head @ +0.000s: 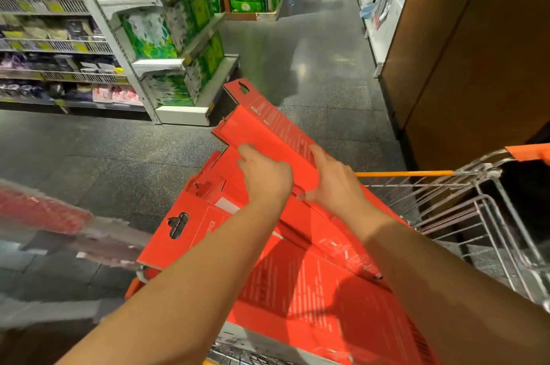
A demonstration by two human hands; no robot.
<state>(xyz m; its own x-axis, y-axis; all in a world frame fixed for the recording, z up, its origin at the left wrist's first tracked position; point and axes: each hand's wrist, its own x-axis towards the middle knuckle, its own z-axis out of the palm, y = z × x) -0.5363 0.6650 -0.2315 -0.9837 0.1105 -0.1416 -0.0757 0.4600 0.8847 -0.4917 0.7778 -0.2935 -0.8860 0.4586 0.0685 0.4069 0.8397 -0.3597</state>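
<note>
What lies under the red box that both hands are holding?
Under the top red box, held by the left hand and right hand, other red boxes lie in the wire cart. They hide the cart's bottom.

Red shape (pixel 44 215): smeared, you cannot tell what.
Cart (pixel 488 215): cut off right and below.
Top box (pixel 268 126) print: too small to read.

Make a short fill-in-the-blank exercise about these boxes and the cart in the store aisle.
1. The left hand and the right hand both grip a long ____ box.
2. The other boxes lie in a wire shopping cart whose handle is ____.
3. The packs stacked at left are mostly ____.

Missing words: red; orange; green.
</note>
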